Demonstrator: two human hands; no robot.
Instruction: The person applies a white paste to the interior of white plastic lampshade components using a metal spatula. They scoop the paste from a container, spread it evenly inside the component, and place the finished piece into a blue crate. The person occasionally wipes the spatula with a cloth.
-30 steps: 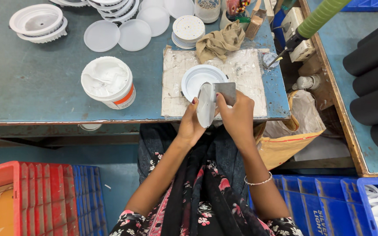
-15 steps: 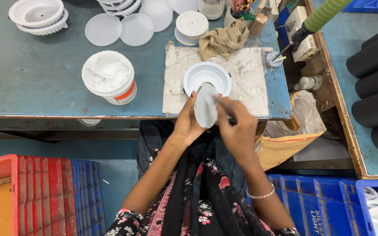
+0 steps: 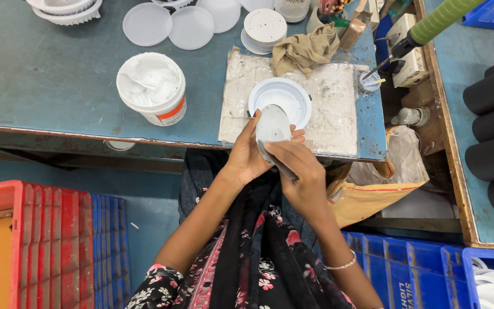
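Resting upright between both hands, a pale round disc [image 3: 273,125] stands just in front of the table edge [image 3: 144,139], its face turned up toward the camera. Left hand [image 3: 246,155]: fingers curled narrowly round the disc's left rim and back, thumb tip at its upper left. Right hand [image 3: 295,171]: fingers closed on a flat grey blade [image 3: 281,167], which lies against the disc's lower edge, below the left fingertips. Compared with half a second ago, the hands sit at much the same spot and the disc shows a fuller oval; a second ago the blade was held broadside over the disc, higher up.

Beyond the fingertips, touching nothing: a white ring-shaped housing [image 3: 281,98] on a paste-smeared work sheet [image 3: 330,120]. Left of the left hand, well apart: an open tub of white paste [image 3: 151,87] with an orange band. Farther beyond: a crumpled tan rag [image 3: 305,48], a stack of round white plates [image 3: 265,27], and translucent round lids [image 3: 170,25]. Right of the right hand: a brown paper bag [image 3: 367,194] hanging beside the table. Near the wrists: a red crate [image 3: 47,240] to the left, blue crates [image 3: 424,269] to the right.
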